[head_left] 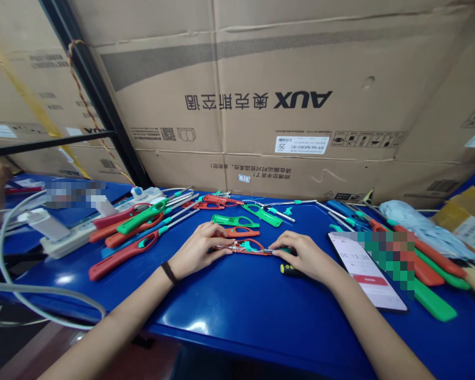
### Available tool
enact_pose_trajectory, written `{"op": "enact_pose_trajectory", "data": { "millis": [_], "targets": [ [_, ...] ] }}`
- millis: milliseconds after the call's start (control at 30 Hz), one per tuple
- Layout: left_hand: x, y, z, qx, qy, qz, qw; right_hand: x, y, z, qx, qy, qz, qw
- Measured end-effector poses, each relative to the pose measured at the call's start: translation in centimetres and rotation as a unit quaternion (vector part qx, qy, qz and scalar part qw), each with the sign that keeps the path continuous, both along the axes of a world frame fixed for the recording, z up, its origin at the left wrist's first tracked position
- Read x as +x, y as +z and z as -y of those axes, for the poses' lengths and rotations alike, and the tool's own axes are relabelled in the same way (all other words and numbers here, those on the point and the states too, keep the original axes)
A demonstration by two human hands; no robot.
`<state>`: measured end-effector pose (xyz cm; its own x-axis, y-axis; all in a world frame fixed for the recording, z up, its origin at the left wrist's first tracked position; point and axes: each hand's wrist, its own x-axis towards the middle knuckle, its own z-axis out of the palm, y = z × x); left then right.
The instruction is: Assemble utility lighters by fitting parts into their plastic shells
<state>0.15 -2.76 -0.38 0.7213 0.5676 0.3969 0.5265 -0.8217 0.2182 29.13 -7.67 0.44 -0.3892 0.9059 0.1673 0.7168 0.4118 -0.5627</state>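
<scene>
My left hand (198,247) and my right hand (301,254) rest on the blue table (241,306), both with fingers pinched on a red lighter handle shell (247,246) that has a teal trigger part inside. The left fingers hold its left end, the right fingers its right end. A small black and yellow screwdriver (290,270) lies under my right palm. Just behind the shell lie another red handle half (243,231) and a green one (228,220).
Assembled red and green long lighters (134,232) are piled at the left, more at the right (427,274). A phone (366,272) showing a timer lies right of my hand. A white power strip (69,235) with cables sits far left. Cardboard boxes (285,105) wall the back.
</scene>
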Motion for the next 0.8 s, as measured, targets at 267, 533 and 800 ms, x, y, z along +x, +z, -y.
{"op": "enact_pose_trajectory", "data": {
  "millis": [267,533,800],
  "targets": [
    [0.2,0.2,0.3,-0.003,0.012,-0.016,1.0,0.2,-0.5,-0.1,0.006,-0.007,0.012,1.0],
    [0.4,0.4,0.5,-0.005,0.025,-0.026,0.999,-1.0,1.0,0.7,0.026,-0.017,0.163,0.986],
    [0.5,0.5,0.5,-0.014,0.024,-0.023,0.999,-3.2,1.9,1.3,0.048,-0.015,0.321,0.946]
  ]
}}
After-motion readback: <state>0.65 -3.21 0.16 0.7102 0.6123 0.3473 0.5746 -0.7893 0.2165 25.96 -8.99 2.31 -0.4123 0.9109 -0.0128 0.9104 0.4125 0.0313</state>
